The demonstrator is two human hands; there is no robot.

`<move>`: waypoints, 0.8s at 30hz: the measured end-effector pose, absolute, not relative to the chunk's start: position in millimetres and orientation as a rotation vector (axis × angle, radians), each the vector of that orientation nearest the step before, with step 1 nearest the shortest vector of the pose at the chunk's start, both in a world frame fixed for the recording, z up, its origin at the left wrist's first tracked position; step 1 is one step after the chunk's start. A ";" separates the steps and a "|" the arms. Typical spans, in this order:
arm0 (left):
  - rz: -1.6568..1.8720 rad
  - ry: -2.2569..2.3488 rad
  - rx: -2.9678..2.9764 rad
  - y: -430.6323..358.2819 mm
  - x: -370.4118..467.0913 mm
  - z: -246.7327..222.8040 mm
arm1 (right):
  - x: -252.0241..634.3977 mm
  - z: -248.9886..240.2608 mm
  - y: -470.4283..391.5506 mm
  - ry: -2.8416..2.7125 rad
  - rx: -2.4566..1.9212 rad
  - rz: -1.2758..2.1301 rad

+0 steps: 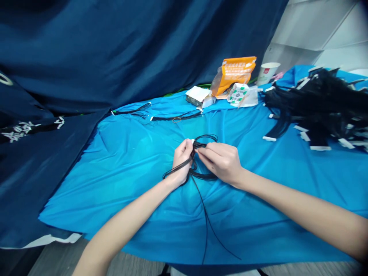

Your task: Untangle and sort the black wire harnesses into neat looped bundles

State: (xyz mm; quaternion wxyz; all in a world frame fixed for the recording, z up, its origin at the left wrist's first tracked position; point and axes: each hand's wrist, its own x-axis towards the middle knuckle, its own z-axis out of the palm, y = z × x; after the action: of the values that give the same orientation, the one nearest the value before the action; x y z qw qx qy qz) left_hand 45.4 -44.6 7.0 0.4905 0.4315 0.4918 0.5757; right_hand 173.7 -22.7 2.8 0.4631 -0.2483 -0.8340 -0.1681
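Observation:
A looped bundle of thin black cables (204, 176) is held up over the blue cloth (138, 153), near the middle of the view. My left hand (181, 163) is closed round the bundle, with a small white piece showing at its thumb tip. Loops pass over the left wrist. On the other side, my right hand (222, 159) pinches the cables close to the left fingertips. Two loose black strands hang from the bundle toward the front edge of the cloth.
Black cables with white connectors (313, 103) are heaped at the right. Behind the hands stand an orange pouch (237, 73), a paper cup (267, 73), a small box (198, 96) and a white-green packet (241, 95). Two cable harnesses (175, 117) lie toward the back left.

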 end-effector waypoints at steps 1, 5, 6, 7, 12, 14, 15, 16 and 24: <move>1.398 1.193 1.048 -44.9 45.6 6.7 | 173.6 3.0 -23.0 -2.048 -0.608 -0.424; 1.404 1.192 1.044 -45.5 46.6 5.9 | 173.1 1.9 -23.3 -2.046 -0.599 -0.427; 1.400 1.190 1.041 -45.6 46.7 6.0 | 173.1 1.4 -22.9 -2.047 -0.598 -0.422; 1.395 1.188 1.037 -45.5 46.7 6.2 | 173.2 0.9 -22.3 -2.049 -0.599 -0.417; 1.389 1.166 0.966 -43.8 44.7 7.9 | 175.1 1.5 -17.0 -2.104 -0.602 -0.380; 1.388 1.143 0.911 -42.7 42.7 8.5 | 176.3 3.3 -15.7 -2.093 -0.571 -0.386; 1.391 1.128 0.883 -42.1 41.4 8.8 | 177.0 4.4 -15.5 -2.073 -0.544 -0.407; 1.396 1.109 0.855 -41.6 40.1 9.1 | 177.7 5.4 -15.7 -2.053 -0.508 -0.436; 1.393 1.054 0.677 -39.0 30.2 15.3 | 179.2 6.3 -23.2 -2.233 0.094 -0.489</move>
State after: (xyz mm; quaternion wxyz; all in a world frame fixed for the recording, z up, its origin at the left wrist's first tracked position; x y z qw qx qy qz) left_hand 30.2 -39.0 15.3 0.5927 0.2910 0.4531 0.5989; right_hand 179.2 -23.2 6.3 0.4141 0.0374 -0.8884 -0.1947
